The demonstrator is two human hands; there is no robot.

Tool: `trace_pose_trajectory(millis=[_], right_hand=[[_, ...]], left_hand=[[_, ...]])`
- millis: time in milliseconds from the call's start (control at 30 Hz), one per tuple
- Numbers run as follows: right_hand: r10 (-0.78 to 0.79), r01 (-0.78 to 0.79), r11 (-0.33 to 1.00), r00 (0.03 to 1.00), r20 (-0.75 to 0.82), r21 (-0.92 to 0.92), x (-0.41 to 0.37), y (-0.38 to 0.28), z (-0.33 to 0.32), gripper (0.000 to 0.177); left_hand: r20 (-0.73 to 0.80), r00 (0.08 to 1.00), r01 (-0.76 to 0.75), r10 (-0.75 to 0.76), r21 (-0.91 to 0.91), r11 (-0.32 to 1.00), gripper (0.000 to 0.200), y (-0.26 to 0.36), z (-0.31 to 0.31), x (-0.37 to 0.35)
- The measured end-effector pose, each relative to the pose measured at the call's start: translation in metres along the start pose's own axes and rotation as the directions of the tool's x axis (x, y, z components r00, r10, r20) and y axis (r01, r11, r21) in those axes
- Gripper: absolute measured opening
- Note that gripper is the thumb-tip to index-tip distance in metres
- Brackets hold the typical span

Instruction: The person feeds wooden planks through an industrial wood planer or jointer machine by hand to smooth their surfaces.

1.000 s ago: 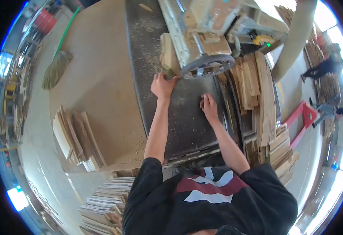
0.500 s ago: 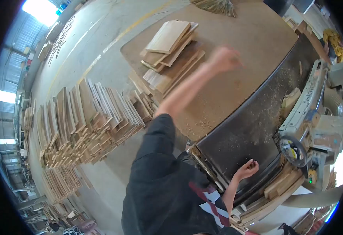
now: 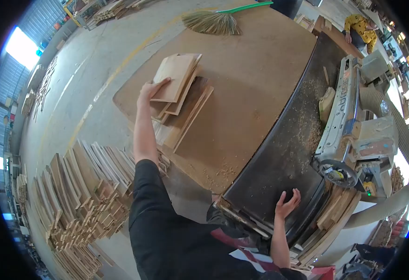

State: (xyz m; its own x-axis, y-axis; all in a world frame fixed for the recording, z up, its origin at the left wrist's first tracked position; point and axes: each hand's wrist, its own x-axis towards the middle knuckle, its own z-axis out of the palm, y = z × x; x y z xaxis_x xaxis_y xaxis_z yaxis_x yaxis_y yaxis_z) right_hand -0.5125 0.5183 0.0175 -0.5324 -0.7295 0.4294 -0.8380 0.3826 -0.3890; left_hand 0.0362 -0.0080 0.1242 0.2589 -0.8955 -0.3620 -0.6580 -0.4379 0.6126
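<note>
At far left, wood stacks (image 3: 81, 191) are standing on the floor, their pieces packed side by side. Next, I am seeing the wearer's left hand (image 3: 154, 88) reaching out and touching the left edge of the top board (image 3: 175, 74). A digit is lying over the board's face; I cannot tell whether the others are gripping underneath. The board is lying to the right of this hand and slightly ahead, its long axis running away from the wearer and leaning a little right. The left hand is clearly the nearer one. More boards (image 3: 190, 109) are lying beneath and beside it on a brown table (image 3: 246, 79). A broom (image 3: 212, 23) is resting at the table's far edge. Beyond it, a dark shape (image 3: 286, 6), perhaps a bin, is being cut off by the frame; I cannot tell its contents. Further right, the right hand (image 3: 288, 205) is hovering near or over a black table (image 3: 279, 158), unclenched, fingers loosely curled, holding nothing. At right, a machine (image 3: 339, 112) is standing over shavings.
</note>
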Motion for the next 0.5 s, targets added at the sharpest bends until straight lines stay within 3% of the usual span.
trace_pose_trajectory(millis=[33, 133, 300, 367, 400, 433, 500], right_hand=[[0.011, -0.011, 1.0, 1.0, 0.008, -0.006, -0.003, -0.003, 0.0, 0.046], [0.055, -0.055, 0.998, 0.998, 0.014, 0.01, 0.002, -0.009, -0.005, 0.046], [0.065, -0.065, 0.998, 0.998, -0.008, -0.001, 0.001, -0.005, -0.006, 0.044], [0.099, -0.099, 0.995, 0.995, -0.002, -0.004, 0.001, -0.005, -0.008, 0.044], [0.098, -0.098, 0.995, 0.995, 0.002, 0.016, 0.0, -0.004, -0.008, 0.043], [0.099, -0.1, 0.994, 0.995, 0.008, 0.04, 0.0, -0.002, -0.007, 0.043], [0.135, -0.135, 0.99, 0.991, -0.007, 0.039, -0.001, 0.003, -0.005, 0.042]], left_hand=[[0.01, 0.998, -0.069, 0.069, 0.019, 0.997, 0.124, 0.006, 0.005, -0.014], [0.017, 0.996, -0.09, 0.09, 0.031, 0.995, 0.12, 0.042, 0.022, -0.09], [0.041, 0.992, -0.122, 0.116, 0.173, 0.977, 0.126, 0.052, 0.096, -0.12], [-0.062, 0.973, -0.2, 0.224, 0.268, 0.942, 0.126, 0.063, 0.123, -0.147], [-0.129, 0.909, -0.345, 0.397, 0.302, 0.889, 0.117, 0.068, 0.136, -0.162], [-0.11, 0.903, -0.366, 0.414, 0.306, 0.879, 0.117, 0.077, 0.146, -0.18], [0.069, 0.839, -0.543, 0.54, 0.04, 0.839, 0.107, 0.091, 0.163, -0.215]])
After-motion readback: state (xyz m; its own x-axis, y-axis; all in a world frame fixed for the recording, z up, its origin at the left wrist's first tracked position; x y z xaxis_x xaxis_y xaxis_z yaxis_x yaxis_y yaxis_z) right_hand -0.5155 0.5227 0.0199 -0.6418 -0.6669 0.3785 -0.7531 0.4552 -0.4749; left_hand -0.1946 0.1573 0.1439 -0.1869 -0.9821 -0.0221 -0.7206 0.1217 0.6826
